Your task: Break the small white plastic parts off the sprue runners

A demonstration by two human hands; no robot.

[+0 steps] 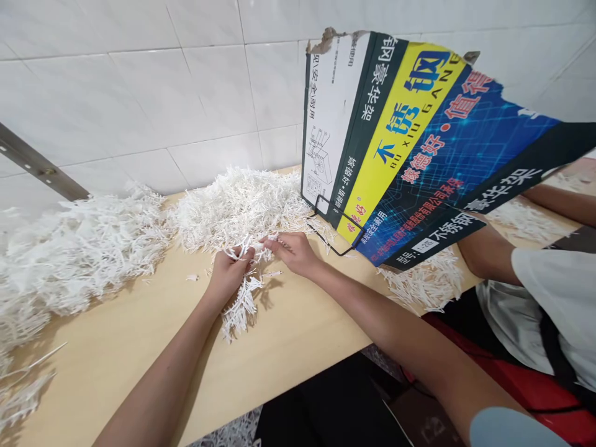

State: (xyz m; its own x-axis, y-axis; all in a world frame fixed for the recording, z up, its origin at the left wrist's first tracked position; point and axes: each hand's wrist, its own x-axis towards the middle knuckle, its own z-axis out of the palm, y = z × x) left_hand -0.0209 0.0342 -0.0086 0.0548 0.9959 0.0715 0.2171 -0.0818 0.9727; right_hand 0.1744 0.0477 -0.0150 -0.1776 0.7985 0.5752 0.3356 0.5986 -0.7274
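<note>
My left hand (231, 271) is closed around a bunch of thin white branched plastic pieces (243, 304), part of which hangs below the fingers over the tabletop. Close beside it on the right, my right hand (292, 251) pinches the end of a white piece between thumb and fingers. Behind both hands lies a heap of similar white pieces (246, 202). A small loose piece (192, 277) rests on the wood to the left of my left hand.
A larger white heap (88, 248) covers the table's left side. A printed cardboard divider (395, 143) stands at the right in a black wire stand (342, 253). Past it sits another person (535, 298), with more white pieces (426, 279). The wooden table (288, 347) meets a tiled wall (209, 93).
</note>
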